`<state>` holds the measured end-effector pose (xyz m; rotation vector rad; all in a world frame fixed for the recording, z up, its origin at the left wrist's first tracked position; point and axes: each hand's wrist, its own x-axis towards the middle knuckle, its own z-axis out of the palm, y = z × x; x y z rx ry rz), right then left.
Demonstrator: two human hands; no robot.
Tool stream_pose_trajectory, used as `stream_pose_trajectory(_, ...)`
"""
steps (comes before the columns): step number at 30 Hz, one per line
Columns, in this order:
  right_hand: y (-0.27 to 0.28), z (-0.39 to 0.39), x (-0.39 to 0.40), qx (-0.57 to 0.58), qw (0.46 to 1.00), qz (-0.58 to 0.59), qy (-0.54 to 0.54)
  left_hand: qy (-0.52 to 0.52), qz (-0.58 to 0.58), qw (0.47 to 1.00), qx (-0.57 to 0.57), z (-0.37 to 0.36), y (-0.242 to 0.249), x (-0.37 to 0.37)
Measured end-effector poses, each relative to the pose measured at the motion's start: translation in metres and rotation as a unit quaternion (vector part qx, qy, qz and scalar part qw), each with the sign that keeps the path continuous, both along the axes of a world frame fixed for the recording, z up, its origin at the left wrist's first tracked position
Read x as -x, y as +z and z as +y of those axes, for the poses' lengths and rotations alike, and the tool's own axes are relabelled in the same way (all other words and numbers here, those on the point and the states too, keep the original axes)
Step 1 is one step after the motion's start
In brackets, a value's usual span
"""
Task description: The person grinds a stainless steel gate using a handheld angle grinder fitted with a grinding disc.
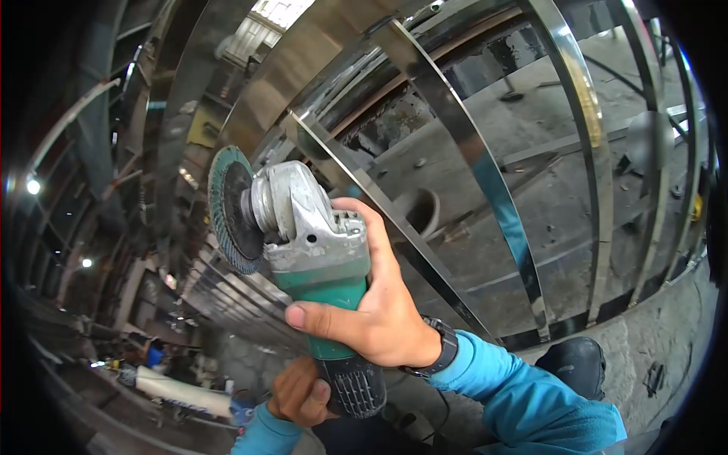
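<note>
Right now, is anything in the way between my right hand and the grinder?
No, nothing visible. Your bare right hand is already wrapped around the grinder, with the thumb lying directly across its green body.

We see grinder (318,265) w/ scuffed metal head (299,193), matt plas. body (330,294); rough disc (227,201) at its L; glossy metal bars (487,178) R.

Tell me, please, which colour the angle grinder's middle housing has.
The angle grinder's middle housing is green; this shows in the head view.
</note>
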<state>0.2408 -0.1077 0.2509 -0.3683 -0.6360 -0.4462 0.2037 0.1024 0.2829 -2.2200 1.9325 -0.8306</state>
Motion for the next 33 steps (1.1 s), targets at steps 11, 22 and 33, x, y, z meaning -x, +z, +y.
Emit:
stream_pose_trajectory(11,-0.001,-0.033,0.008,-0.007,1.000,-0.001,-0.018,0.242,0.117,0.959,-0.093,0.001,0.017,0.052)
stream_pose_trajectory(22,0.006,-0.069,0.017,0.103,0.945,0.040,-0.307,0.106,0.217,0.970,-0.012,-0.036,-0.017,-0.005)
stream_pose_trajectory(33,-0.019,-0.118,0.011,0.176,0.933,0.057,-0.309,-0.185,0.388,0.897,0.105,-0.144,-0.073,-0.097)
